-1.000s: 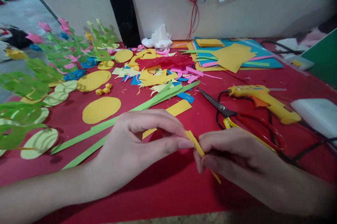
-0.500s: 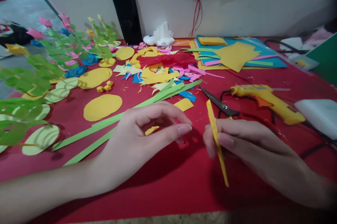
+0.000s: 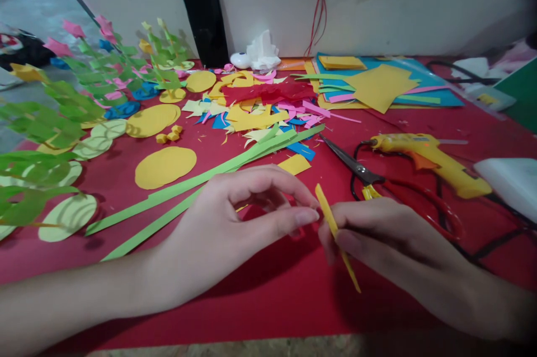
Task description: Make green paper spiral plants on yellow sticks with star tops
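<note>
A narrow folded yellow paper strip (image 3: 346,263) is pinched between the thumb and forefinger of my right hand (image 3: 394,250), tilted with its upper end leaning left. My left hand (image 3: 255,217) is curled, its thumb and forefinger tips brought together beside the upper part of the strip, almost touching my right fingertips. Whatever those left fingertips hold, if anything, is too small to make out. Long green paper strips (image 3: 168,193) lie behind and partly under my left forearm and hand. Past my right hand rest red-handled scissors (image 3: 356,169), blades pointing to the upper left.
A yellow glue gun (image 3: 432,161) with a black cord lies at right. Coloured paper scraps (image 3: 255,116) are heaped mid-table before a leaning black phone (image 3: 203,15). Green paper plants (image 3: 62,111) and yellow paper discs (image 3: 165,167) fill the left. Blue sheets (image 3: 444,97) lie at back right.
My right hand has moved left and slightly down with the yellow strip, which is tilted further. My left hand has shifted right, bringing both hands' fingertips close together.
</note>
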### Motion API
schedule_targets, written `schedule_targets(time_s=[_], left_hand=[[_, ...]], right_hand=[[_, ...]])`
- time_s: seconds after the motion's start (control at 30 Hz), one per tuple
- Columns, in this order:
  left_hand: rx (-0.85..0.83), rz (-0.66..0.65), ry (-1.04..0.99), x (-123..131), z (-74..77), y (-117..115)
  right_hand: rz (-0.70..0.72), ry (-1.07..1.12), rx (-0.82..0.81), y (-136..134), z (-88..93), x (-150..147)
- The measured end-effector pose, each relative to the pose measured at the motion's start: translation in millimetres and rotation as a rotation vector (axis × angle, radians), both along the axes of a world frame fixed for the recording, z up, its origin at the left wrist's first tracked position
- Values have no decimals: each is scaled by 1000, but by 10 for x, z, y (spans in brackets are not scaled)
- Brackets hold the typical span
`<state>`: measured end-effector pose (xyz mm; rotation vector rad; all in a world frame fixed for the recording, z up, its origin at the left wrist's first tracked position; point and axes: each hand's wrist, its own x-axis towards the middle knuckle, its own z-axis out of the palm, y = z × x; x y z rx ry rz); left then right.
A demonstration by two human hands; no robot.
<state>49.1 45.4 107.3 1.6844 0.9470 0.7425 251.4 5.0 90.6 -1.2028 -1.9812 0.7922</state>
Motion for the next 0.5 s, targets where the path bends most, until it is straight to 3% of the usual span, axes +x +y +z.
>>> schedule_targets(time_s=[0.5], left_hand=[[21, 9, -10, 35, 12, -21]], right_hand=[[20, -62, 128, 29, 37, -8]])
